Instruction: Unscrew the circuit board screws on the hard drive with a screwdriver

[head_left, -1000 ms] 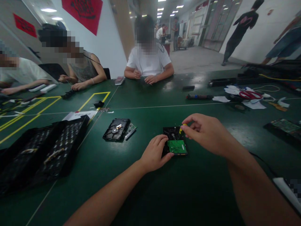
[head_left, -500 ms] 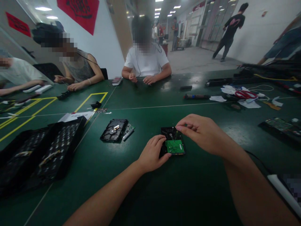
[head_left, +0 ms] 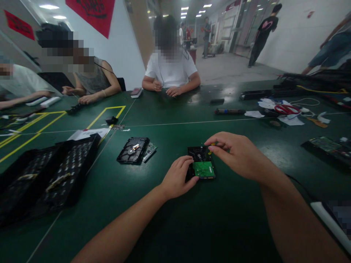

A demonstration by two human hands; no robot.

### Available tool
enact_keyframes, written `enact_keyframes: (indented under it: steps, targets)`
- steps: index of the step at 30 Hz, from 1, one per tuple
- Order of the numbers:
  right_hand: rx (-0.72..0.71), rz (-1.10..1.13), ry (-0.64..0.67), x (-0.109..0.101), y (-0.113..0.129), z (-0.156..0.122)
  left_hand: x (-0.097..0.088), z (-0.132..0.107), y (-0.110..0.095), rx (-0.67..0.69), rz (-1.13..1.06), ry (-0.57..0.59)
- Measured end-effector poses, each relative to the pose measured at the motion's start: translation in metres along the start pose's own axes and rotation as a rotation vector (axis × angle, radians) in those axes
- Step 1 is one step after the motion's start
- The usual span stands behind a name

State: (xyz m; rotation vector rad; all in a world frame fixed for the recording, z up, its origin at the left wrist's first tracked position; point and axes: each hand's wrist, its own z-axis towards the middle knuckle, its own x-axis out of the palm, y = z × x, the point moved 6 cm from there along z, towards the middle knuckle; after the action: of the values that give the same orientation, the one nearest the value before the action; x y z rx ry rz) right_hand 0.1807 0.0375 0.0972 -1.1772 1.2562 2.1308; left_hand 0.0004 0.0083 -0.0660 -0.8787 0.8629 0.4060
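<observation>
A black hard drive (head_left: 199,155) with a green circuit board (head_left: 204,169) on top lies on the green table (head_left: 153,219) in front of me. My left hand (head_left: 177,179) grips the drive's left edge, fingers curled round it. My right hand (head_left: 236,153) hovers over the drive's far right corner, fingers pinched on a small yellow-handled tool (head_left: 214,144) that is mostly hidden.
A second opened hard drive (head_left: 133,149) and a loose circuit board (head_left: 150,150) lie to the left. Black trays (head_left: 49,175) stand at the far left. Red scissors (head_left: 285,109), papers and cables lie at the right. Three people sit across the table; others walk behind.
My right hand has shifted slightly and closed more over the yellow tool, which showed more clearly a second ago. My left hand stays on the drive.
</observation>
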Motion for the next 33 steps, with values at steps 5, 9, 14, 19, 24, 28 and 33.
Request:
enact_keyframes:
  steps: [5,9,14,19,24,28,33]
  targets:
    - [0.024,-0.032,-0.007,0.001,-0.004,0.000,0.000,0.000,0.001,-0.008,0.002,0.002]
    - [0.097,-0.061,-0.033,0.000,-0.012,0.000,0.000,0.000,0.000,-0.005,0.004,0.008]
    - [0.073,-0.046,0.000,0.000,-0.009,0.000,0.000,0.001,0.001,-0.008,-0.001,0.015]
    - [0.076,-0.050,0.017,0.000,-0.008,0.000,-0.001,0.001,0.001,-0.013,-0.013,0.017]
    - [0.024,-0.048,0.012,0.000,-0.006,0.000,-0.001,0.001,0.001,-0.010,-0.017,0.013]
    - [0.007,-0.045,0.011,0.000,-0.005,0.001,-0.001,0.000,0.001,0.006,-0.019,0.001]
    - [0.012,-0.036,0.012,0.000,-0.005,0.001,-0.001,0.000,0.001,0.007,-0.014,0.000]
